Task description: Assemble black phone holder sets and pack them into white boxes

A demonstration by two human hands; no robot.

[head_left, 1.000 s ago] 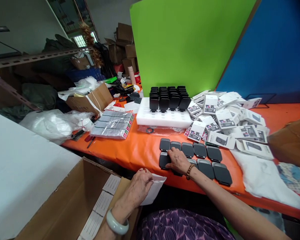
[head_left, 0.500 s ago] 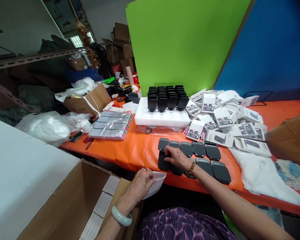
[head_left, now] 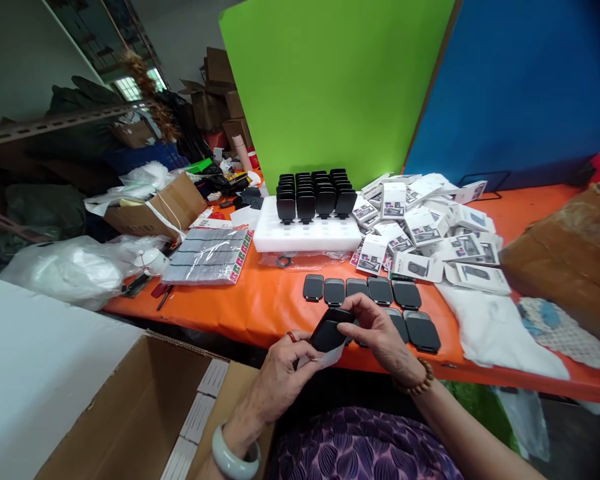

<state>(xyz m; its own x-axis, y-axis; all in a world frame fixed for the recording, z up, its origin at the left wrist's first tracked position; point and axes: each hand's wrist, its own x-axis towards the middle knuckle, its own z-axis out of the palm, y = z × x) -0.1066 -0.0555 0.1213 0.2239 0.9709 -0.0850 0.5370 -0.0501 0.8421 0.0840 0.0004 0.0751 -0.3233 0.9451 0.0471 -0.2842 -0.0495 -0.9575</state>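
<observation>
the right hand (head_left: 380, 333) pinches a flat black pad (head_left: 329, 333) by its upper right edge, holding it just above the near edge of the orange table (head_left: 260, 303); the pad is tilted, its long axis running from lower left to upper right, broad face turned up toward the camera. the left hand (head_left: 280, 373) grips a small clear plastic bag (head_left: 325, 359) between thumb and fingers, the bag touching the pad's lower edge; whether the pad has entered the bag cannot be told. behind the hands two rows of black pads (head_left: 370, 291) lie flat on the table, long axes pointing away from the person. farther back a white foam tray (head_left: 307, 233) holds upright black pieces in its rear slots, front slots bare. to its right lies a heap of white printed boxes (head_left: 425, 223). at lower left an open cardboard carton (head_left: 130, 413) holds white packs stacked on edge along its right wall. bare orange surface stays open left of the pad rows, before a wrapped bundle (head_left: 210, 253).
</observation>
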